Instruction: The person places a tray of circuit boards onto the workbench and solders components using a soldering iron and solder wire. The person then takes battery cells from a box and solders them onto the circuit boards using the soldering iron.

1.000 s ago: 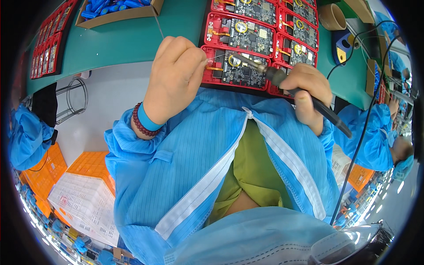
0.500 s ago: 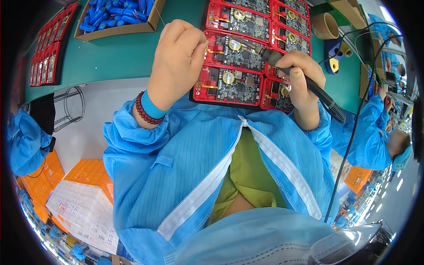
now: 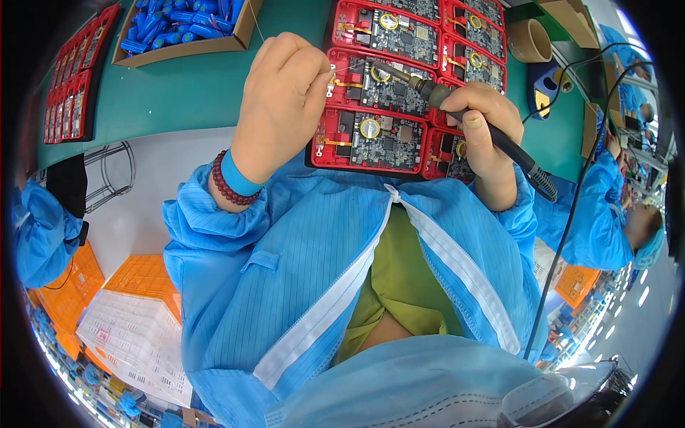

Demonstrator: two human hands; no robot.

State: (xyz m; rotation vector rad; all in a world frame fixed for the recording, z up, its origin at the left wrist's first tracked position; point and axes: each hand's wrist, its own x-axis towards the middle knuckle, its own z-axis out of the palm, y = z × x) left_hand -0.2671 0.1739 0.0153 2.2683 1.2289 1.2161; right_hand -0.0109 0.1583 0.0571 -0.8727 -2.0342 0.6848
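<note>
A red tray of circuit boards (image 3: pixel 371 135) lies on the green desk (image 3: pixel 185 93) before me, my right hand (image 3: pixel 481 125) closed around a soldering iron (image 3: pixel 457 114) whose tip meets the middle board. My left hand (image 3: pixel 282 93) pinches thin solder wire (image 3: pixel 349 65) beside it. Best kept steady, I judge, feeding wire sparingly; blue parts fill a cardboard box (image 3: pixel 189 28) beyond.

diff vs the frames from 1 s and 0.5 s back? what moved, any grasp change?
The soldering iron tip has moved up, from the nearest board to the middle-row circuit board. The left hand followed, its fingertips now at that board's left edge. Part of the shift may be head movement. No grasp change: the right hand holds the iron as before. The boards' arrangement in their red trays looks unchanged.
</note>
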